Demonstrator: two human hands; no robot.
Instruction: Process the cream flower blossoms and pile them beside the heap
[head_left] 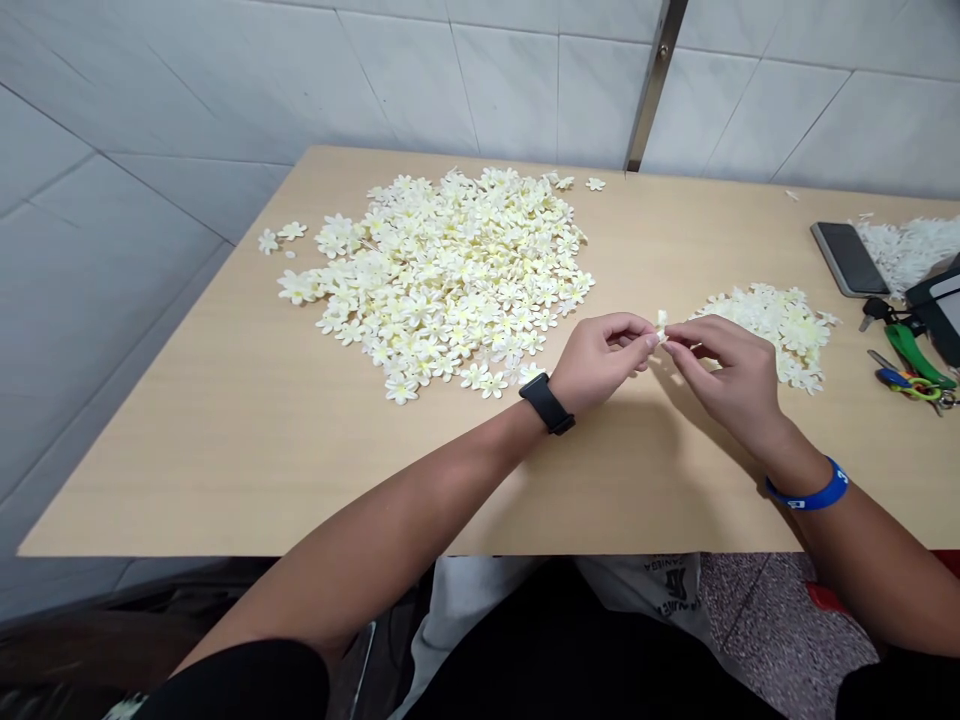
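Note:
My left hand [604,358] and my right hand [724,372] meet above the middle of the wooden table [262,440], fingertips pinched together on one small cream fabric flower [661,322]. A large heap of the same cream flowers [450,275] spreads to the left of my hands. A smaller pile of flowers [780,325] lies just behind my right hand. A black watch band sits on my left wrist and a blue band on my right wrist.
At the right edge lie a dark phone [847,258], a heap of white pieces [911,250], a black object [937,310] and keys with green and blue tags [911,365]. A metal post [651,85] stands against the tiled wall behind the table.

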